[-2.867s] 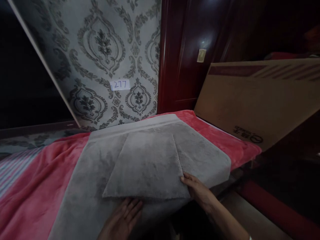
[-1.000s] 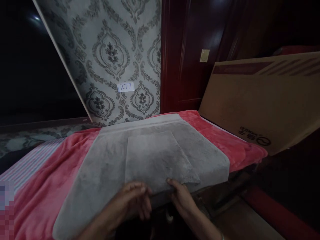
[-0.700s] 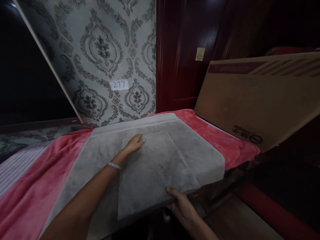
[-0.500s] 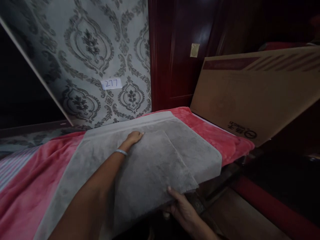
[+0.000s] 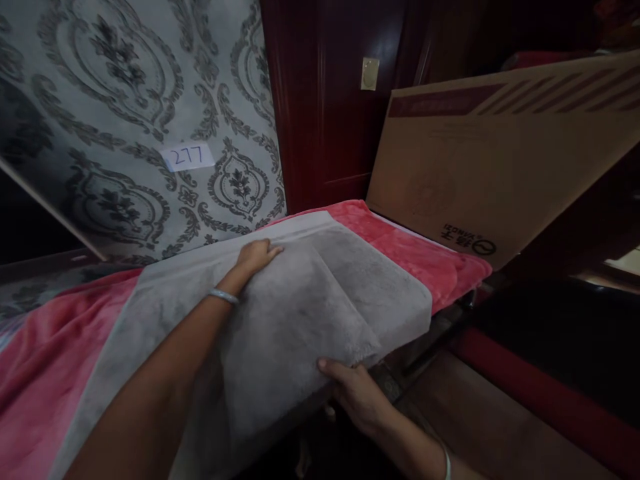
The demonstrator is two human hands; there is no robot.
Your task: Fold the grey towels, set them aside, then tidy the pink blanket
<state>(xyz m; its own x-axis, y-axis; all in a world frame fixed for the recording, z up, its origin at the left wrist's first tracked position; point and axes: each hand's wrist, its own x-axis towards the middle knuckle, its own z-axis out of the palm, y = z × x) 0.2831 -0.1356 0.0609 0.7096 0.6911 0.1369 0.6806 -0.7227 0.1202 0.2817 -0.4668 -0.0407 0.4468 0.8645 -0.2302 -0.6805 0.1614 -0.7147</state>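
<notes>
A grey plush cloth (image 5: 290, 320) lies slanted over a larger grey plush covering (image 5: 360, 267). My left hand (image 5: 257, 256), with a bracelet at the wrist, is closed at the cloth's far left corner, thumb pointing right. At the near edge, my right hand (image 5: 357, 393) pinches the cloth, thumb on top and fingers underneath. The near side of the cloth is lifted and hangs toward me. Under the grey covering, a pink blanket (image 5: 415, 257) shows on both sides.
A large cardboard box (image 5: 500, 153) leans at the right behind the pink blanket. Patterned wallpaper (image 5: 210, 87) carries a paper label (image 5: 188, 157) reading 277. A dark red door panel (image 5: 330, 120) stands behind. At lower right is a black and red surface (image 5: 545, 393).
The view has shifted, so the wall and box sit further left and higher. Both hands keep their hold, and the cloth's near right corner now curves down more.
</notes>
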